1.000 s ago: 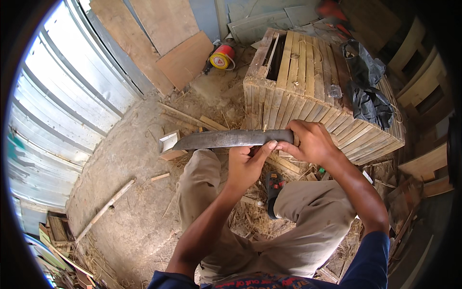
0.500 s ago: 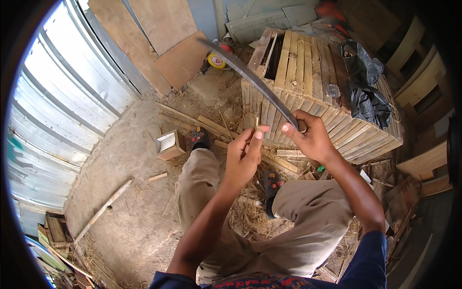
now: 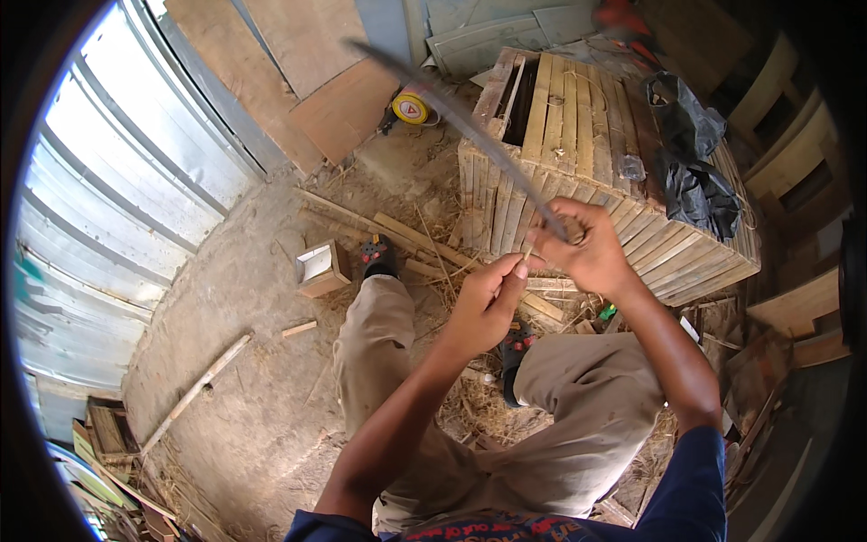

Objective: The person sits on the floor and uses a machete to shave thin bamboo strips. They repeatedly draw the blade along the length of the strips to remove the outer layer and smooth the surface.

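Observation:
My right hand point(image 3: 591, 253) is closed around the lower end of a long, slightly curved machete point(image 3: 495, 154), its blade slanting up to the far left. My left hand point(image 3: 488, 303) pinches a thin, pale wooden sliver point(image 3: 526, 256) between thumb and fingers. The two hands almost meet in front of the slatted crate, with the sliver's tip by my right fingers. Whether the blade touches the sliver I cannot tell. The handle is mostly hidden in my right hand.
A large wooden slatted crate point(image 3: 664, 275) stands ahead on the right, a black plastic bag point(image 3: 700, 199) on it. Wood strips point(image 3: 406, 237) and shavings litter the floor around my feet. A small open box point(image 3: 323, 282) and a yellow tape reel point(image 3: 410, 107) lie left of the crate.
My left hand has moved right and slightly down with the sliver, closing the gap to my right hand. The machete's tip has swung a little farther left and up.

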`<state>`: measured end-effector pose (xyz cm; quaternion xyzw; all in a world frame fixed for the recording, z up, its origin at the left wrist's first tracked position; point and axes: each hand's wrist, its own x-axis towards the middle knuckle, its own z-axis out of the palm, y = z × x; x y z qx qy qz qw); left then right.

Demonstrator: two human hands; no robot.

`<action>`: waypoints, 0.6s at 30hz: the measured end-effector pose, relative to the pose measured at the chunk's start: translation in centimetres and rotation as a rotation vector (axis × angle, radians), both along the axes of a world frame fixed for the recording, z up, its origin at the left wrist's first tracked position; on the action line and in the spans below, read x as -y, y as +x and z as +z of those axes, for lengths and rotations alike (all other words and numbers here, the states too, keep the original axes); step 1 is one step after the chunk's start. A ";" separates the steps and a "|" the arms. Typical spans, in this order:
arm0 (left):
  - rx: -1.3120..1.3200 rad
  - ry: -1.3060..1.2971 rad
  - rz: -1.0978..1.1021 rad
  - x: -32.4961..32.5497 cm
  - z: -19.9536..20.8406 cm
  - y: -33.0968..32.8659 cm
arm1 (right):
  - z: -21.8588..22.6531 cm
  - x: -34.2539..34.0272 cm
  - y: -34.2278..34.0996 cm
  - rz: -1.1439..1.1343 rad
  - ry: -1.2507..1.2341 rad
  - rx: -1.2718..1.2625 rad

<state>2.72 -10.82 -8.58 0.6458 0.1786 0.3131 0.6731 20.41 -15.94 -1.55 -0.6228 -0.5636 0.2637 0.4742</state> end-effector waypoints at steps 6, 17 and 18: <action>-0.044 0.101 0.097 -0.2 0.7 0.1 | 0.3 0.0 1.9 -0.392 0.022 -0.026; 0.212 -0.281 0.134 -2.3 1.0 -1.3 | -1.4 1.3 1.2 -0.039 -0.186 0.601; 0.213 -0.285 0.105 -2.4 1.2 -1.5 | -1.5 1.3 1.4 -0.026 -0.180 0.598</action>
